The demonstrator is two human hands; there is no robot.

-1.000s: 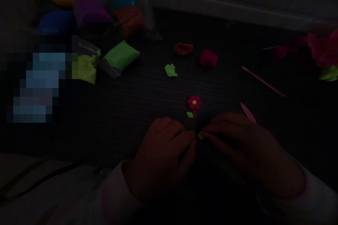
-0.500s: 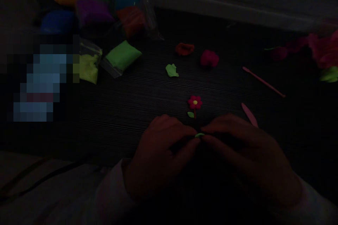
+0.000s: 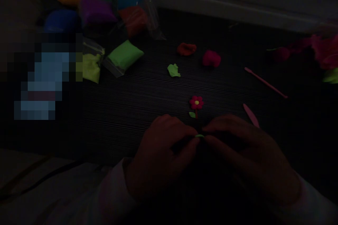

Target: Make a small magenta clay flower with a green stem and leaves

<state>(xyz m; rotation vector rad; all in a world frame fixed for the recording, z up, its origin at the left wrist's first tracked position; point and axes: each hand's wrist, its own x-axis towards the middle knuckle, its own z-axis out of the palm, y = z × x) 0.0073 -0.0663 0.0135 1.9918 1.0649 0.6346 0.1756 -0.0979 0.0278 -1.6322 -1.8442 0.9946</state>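
Dim light covers the scene. My left hand point(image 3: 163, 151) pinches one end of a small, thin green clay piece point(image 3: 200, 136) between thumb and index finger. At its other end, the fingertips of my right hand point(image 3: 245, 154) are closed in a loose pinch, the thumb touching the piece. Just beyond my fingers, a small clay flower point(image 3: 196, 102) lies flat, pink-red with a yellow centre. It has a brownish stem and one green leaf point(image 3: 192, 115) on the left. My right hand partly hides a pink flat modelling tool point(image 3: 251, 115).
Scraps of green clay point(image 3: 173, 70), red clay point(image 3: 186, 49) and pink clay point(image 3: 211, 58) lie on the dark table. A thin pink stick tool point(image 3: 265, 82) is at right. Bags of green point(image 3: 125, 56), yellow point(image 3: 91, 67) and other coloured clay crowd the upper left. Pink artificial petals point(image 3: 326, 51) sit far right.
The view has shifted slightly, so things on the table appear a little further right. Both hands stay at the green clay piece, with only small finger movements.
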